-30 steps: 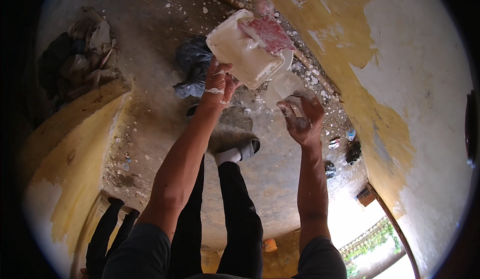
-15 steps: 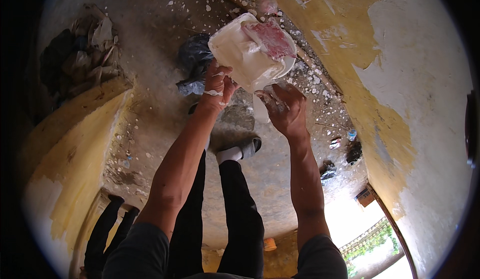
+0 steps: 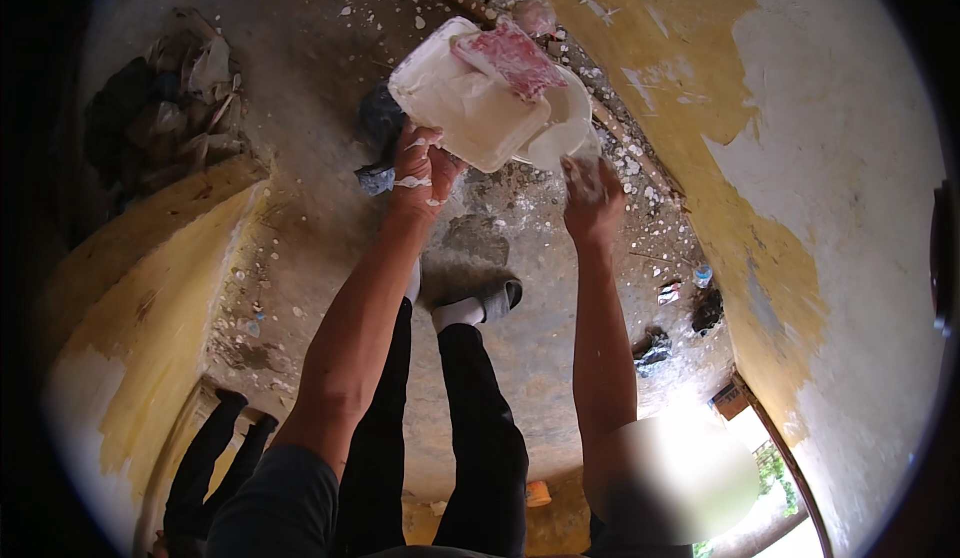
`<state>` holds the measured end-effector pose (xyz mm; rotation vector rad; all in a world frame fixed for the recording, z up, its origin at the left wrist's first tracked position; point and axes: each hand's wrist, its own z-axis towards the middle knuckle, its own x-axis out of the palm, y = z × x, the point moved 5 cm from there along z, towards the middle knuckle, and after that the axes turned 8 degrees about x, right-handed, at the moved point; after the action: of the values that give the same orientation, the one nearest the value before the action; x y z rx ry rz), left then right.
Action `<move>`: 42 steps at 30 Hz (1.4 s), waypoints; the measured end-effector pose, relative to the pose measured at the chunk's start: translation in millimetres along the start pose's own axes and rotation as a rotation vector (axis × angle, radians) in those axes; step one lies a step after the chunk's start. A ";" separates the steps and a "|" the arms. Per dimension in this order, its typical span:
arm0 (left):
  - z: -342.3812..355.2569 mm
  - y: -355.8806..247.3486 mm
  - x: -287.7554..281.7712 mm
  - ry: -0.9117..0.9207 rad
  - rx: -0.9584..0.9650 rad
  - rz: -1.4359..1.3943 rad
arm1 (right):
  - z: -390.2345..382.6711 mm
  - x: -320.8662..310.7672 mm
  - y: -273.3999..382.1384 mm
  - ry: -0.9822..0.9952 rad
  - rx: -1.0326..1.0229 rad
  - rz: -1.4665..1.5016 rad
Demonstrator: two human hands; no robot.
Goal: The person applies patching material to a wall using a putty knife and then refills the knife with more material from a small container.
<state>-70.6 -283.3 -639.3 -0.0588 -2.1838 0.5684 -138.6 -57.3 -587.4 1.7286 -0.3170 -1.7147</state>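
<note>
My left hand (image 3: 425, 173), streaked with white paste, grips the near left edge of a white tray (image 3: 425, 58). White paste coats the inside of that tray. A crumpled pink-red plastic sheet (image 3: 515, 60), smeared with white, lies over its far right part. Beyond and partly under the tray shows a white round bucket (image 3: 575, 108). My right hand (image 3: 594, 198) is just below the bucket's near right rim, its fingers curled together and whitened. A pale blur sits at the fingertips; what they hold cannot be made out.
A yellow wall (image 3: 720, 88) with peeled white patches runs along the right. On the left, a low yellow ledge (image 3: 150, 248) stands by a heap of rags and bags (image 3: 180, 108). A dark plastic bag (image 3: 378, 123) lies behind my left hand. White flakes litter the floor. Another person's legs (image 3: 205, 458) appear lower left.
The tray has shifted left and tilted, baring more of the bucket. My right hand has moved right and nearer, away from the tray. The white flat piece below it no longer shows there.
</note>
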 end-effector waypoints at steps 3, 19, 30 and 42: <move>1.6 -6.9 24.0 0.027 0.009 0.006 | 17.8 27.5 -33.1 -0.066 0.180 0.040; -162.2 -105.6 208.1 0.138 -0.135 0.170 | 83.9 -239.1 281.9 0.030 -0.111 -0.063; -276.4 -173.4 352.3 0.345 -0.216 0.190 | 66.6 -407.0 411.9 0.036 -0.142 0.015; -360.2 -213.1 436.7 0.409 -0.443 -0.011 | 41.9 -503.5 442.5 -0.218 0.349 0.199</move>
<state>-40.9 -234.9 -37.1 -0.3664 -1.8656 0.0451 -107.2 -94.6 82.4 1.6780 -0.9016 -1.7779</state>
